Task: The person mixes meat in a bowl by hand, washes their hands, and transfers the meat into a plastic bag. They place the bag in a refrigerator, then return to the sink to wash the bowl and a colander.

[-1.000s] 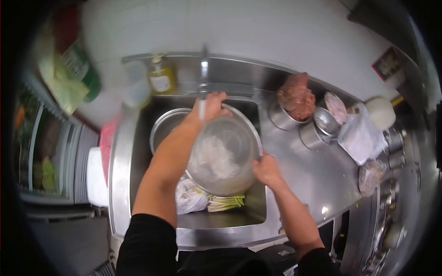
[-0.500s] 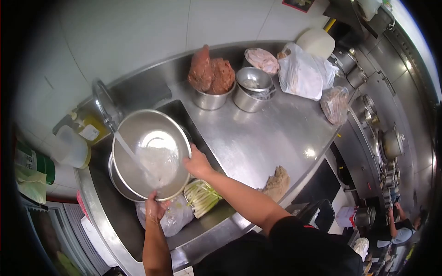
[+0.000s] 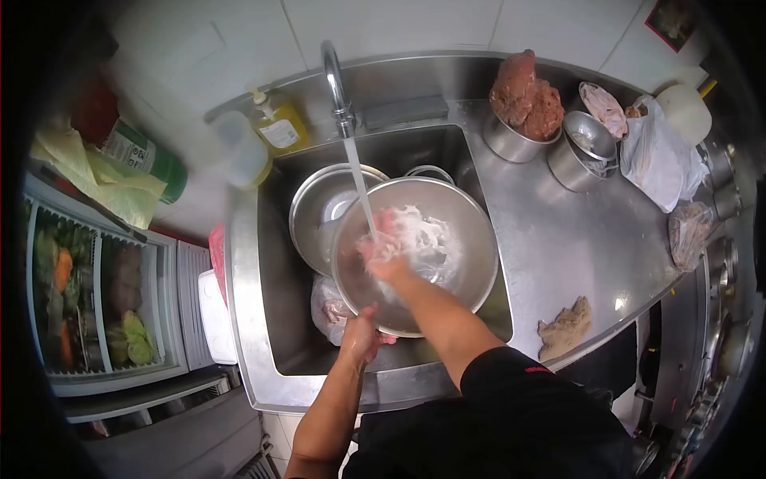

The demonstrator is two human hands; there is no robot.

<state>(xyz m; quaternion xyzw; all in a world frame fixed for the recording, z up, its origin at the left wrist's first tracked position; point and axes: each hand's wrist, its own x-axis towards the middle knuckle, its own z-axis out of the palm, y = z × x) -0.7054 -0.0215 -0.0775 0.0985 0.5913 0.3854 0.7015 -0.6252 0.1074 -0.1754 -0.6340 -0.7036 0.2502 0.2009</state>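
Where both our hands had held the large metal bowl [image 3: 477, 255] by its rim half a second earlier, only our left hand [image 3: 361, 337] gripped it now, thumb and fingers closed on the near edge. Our right hand [image 3: 386, 263] had gone inside, under the stream [image 3: 358, 176] from the tap [image 3: 335, 88]; its fingers were blurred in the splash, so we could not tell whether they were open or closed, or on anything. We judged that the change left one hand to steady the bowl and the other to work in the water. The bowl was in the sink [image 3: 246, 295], partly overlapping a smaller bowl [image 3: 306, 215], with a plastic bag [image 3: 325, 299] just beside its near left side. It looked wide, round and silvery, its inner wall dull, and white, churned water [image 3: 435, 239] caught the light inside.
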